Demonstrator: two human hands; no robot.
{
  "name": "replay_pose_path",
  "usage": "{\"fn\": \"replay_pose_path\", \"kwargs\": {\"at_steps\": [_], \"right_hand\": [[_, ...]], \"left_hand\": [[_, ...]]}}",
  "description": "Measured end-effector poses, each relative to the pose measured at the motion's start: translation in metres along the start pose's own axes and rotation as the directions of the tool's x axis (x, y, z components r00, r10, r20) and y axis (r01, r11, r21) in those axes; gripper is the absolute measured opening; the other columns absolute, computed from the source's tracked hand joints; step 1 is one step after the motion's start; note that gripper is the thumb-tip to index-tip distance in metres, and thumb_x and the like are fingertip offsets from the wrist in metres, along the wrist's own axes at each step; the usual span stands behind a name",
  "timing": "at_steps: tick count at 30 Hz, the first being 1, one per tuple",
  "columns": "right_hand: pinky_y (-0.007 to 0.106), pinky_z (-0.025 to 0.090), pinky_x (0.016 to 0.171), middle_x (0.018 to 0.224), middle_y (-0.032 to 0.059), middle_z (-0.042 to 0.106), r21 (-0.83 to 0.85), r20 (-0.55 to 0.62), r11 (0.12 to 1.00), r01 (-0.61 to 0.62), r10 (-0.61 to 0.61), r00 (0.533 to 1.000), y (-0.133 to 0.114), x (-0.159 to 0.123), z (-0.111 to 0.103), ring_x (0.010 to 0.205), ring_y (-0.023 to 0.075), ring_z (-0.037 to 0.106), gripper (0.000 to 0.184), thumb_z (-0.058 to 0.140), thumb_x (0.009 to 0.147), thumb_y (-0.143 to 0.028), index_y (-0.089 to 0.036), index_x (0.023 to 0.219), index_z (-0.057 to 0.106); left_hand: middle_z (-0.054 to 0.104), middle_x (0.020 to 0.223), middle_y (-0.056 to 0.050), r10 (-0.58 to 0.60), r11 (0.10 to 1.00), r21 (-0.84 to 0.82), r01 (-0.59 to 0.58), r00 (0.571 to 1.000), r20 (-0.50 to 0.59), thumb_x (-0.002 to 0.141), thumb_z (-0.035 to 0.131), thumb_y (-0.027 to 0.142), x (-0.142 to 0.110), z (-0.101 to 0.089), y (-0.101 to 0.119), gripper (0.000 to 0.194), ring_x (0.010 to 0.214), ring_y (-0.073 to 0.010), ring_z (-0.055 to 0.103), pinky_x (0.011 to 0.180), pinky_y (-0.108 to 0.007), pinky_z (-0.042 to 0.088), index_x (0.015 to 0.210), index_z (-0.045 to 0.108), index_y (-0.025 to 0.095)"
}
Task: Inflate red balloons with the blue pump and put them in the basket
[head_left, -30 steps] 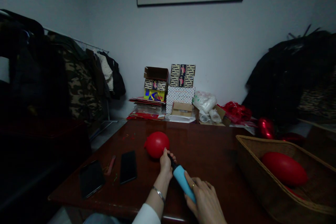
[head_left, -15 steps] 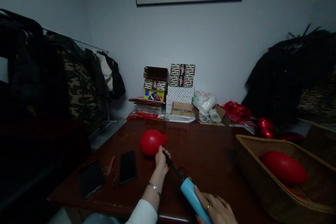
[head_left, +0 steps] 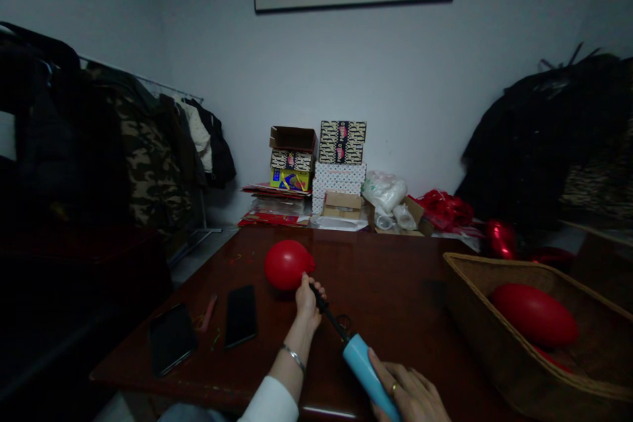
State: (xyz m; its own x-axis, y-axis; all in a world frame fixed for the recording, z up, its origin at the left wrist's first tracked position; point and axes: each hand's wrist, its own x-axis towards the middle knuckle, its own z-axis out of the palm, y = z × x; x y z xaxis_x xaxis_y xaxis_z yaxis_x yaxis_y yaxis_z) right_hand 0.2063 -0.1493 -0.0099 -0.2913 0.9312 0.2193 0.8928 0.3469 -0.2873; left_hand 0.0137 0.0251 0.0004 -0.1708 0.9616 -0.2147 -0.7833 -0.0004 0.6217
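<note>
My left hand [head_left: 306, 301] is closed around the neck of a small red balloon [head_left: 285, 264] where it meets the black nozzle of a hand pump. The balloon is partly inflated and rests on the dark wooden table [head_left: 390, 290]. My right hand [head_left: 410, 395] grips the light blue pump barrel [head_left: 368, 372] near the lower edge of the view. The thin black rod between barrel and nozzle is drawn out. A bracelet sits on my left wrist.
Two dark phones [head_left: 241, 314] [head_left: 171, 337] and a pink pen [head_left: 208, 312] lie left of my arm. A wicker basket [head_left: 475, 336] at right holds a larger red balloon [head_left: 534, 314]. Stacked boxes [head_left: 341, 165], bags and red items stand behind the table; coats hang on both sides.
My right hand has pulled the blue barrel back toward me, exposing the black rod. The balloon and my left hand have shifted slightly left and away.
</note>
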Motion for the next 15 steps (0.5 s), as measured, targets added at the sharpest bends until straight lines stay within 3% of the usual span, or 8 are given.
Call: {"fn": "replay_pose_path", "kwargs": {"at_steps": [7, 15], "right_hand": [[0.038, 0.034, 0.096, 0.117, 0.0063, 0.058, -0.014, 0.037, 0.995, -0.1, 0.101, 0.994, -0.045, 0.031, -0.022, 0.106, 0.0218, 0.055, 0.057, 0.046, 0.077, -0.026, -0.027, 0.134, 0.039], [0.039, 0.033, 0.095, 0.12, 0.0091, 0.056, -0.045, 0.055, 0.99, -0.136, 0.138, 0.989, -0.054, 0.042, -0.023, 0.108, 0.0235, 0.053, 0.057, 0.044, 0.079, -0.024, -0.025, 0.135, 0.036]], "left_hand": [[0.042, 0.049, 0.006, -0.032, 0.999, 0.029, 0.031, 0.999, 0.015, 0.072, 0.059, 0.055, -0.016, 0.003, -0.015, 0.04, 0.039, -0.0069, 0.039, 0.04, -0.019, 0.031, 0.068, 0.04, 0.019], [0.042, 0.049, 0.006, -0.056, 0.998, 0.03, 0.055, 0.998, 0.014, 0.072, 0.059, 0.055, -0.021, 0.001, -0.016, 0.041, 0.04, -0.0076, 0.041, 0.041, -0.02, 0.032, 0.068, 0.039, 0.02]]}}
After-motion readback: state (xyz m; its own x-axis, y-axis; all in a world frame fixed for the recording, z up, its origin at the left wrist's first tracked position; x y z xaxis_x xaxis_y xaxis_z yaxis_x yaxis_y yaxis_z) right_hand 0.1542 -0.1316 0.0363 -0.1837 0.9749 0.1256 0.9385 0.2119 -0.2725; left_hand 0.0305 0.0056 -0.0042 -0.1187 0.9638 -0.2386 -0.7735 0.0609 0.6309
